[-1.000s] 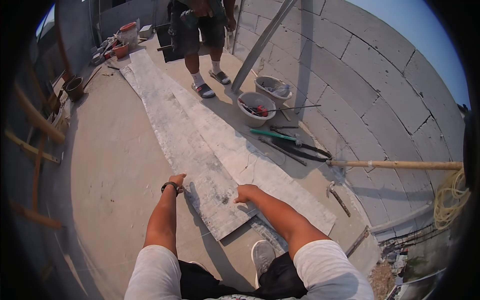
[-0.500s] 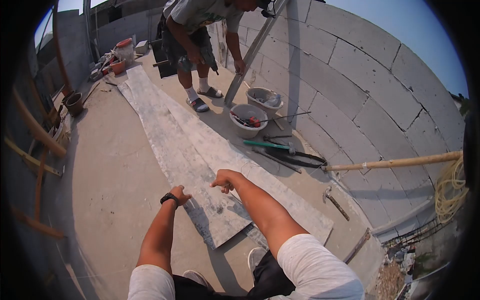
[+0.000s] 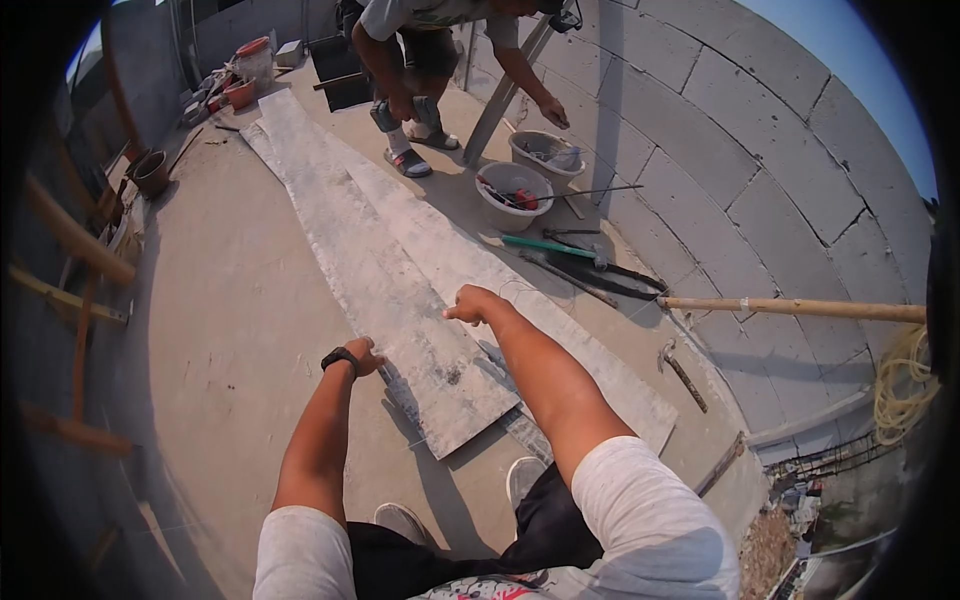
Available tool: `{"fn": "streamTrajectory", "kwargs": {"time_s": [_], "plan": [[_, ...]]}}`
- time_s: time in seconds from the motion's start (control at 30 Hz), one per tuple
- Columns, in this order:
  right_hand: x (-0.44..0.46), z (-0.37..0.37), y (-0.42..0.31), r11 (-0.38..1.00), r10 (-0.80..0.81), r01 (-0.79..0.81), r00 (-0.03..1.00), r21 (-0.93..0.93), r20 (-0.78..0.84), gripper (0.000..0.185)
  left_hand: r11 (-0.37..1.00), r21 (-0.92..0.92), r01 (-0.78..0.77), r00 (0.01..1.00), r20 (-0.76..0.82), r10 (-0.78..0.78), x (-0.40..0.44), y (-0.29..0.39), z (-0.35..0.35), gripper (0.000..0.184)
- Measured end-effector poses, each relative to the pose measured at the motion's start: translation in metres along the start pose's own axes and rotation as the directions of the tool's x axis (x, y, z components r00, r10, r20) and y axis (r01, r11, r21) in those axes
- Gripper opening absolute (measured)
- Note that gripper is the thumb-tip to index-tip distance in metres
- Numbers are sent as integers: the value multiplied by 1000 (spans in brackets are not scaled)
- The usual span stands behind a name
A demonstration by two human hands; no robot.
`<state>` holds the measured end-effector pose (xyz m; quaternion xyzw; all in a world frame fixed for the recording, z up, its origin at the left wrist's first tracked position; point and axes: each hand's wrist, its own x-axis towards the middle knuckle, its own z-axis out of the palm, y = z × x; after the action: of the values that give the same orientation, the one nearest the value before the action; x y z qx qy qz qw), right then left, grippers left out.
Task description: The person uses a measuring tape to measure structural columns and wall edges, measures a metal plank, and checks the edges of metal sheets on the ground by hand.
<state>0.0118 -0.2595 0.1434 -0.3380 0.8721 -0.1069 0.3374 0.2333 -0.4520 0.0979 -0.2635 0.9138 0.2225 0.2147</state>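
Note:
Two long, cement-stained boards lie lengthwise before me, partly overlapping. My left hand (image 3: 363, 356) is closed at the left edge of the upper board (image 3: 400, 310), a black watch on its wrist. Across from it, my right hand (image 3: 470, 305) is closed at that board's right edge, thumb on top and other fingers mostly hidden. A shadow gap shows under the near end of this board, which looks slightly raised. The lower board (image 3: 600, 370) lies flat on the right, beneath my right forearm.
A co-worker (image 3: 410, 40) bends by the block wall (image 3: 760, 190), holding a drill (image 3: 420, 110). Two buckets with tools, a green-handled tool (image 3: 545, 247) and a hammer (image 3: 683, 375) lie to the right. A wooden pole (image 3: 790, 307) leans near coiled hose (image 3: 900, 390). Wooden poles stand left.
My hands have closed on the board's edges, and its near end has risen and shifted slightly. The co-worker's free hand has left the metal post.

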Motion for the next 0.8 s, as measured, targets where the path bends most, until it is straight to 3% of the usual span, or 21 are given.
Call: {"fn": "streamTrajectory", "kwargs": {"time_s": [0.37,0.53,0.67,0.8], "plan": [[8,3,-18,998,-69,69,998,-11,6,52,1000,2,2,1000,-6,-2,-11,3,-2,60],[5,3,-19,998,-61,61,998,12,-31,53,999,21,28,1000,-3,-28,-18,1,-4,60],[2,-3,-20,1000,4,-4,1000,0,31,55,998,22,63,998,10,-63,-14,-3,-1,61],[4,0,-12,999,-49,48,998,-19,-37,54,999,23,30,999,35,-31,-1,-13,9,66]]}}
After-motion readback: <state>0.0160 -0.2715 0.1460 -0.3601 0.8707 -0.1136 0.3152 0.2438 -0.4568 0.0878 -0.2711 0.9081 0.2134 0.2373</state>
